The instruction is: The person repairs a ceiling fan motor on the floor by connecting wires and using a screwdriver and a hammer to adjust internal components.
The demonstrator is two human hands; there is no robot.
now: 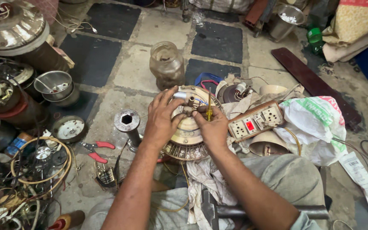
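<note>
Hands on fan motor (187,127): left hand (160,117) fingers spread over housing; right hand (213,127) fingers clamped on yellow screwdriver (209,106). Switchboard (256,120) at three o'clock.

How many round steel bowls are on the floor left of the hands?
2: a round steel bowl with a spoon stacked atop a second bowl, left of the left hand. Clutter may hide others.

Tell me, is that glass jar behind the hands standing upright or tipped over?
Upright. The glass jar stands on its base on the stone floor, its open mouth facing up, just beyond the round motor.
</note>
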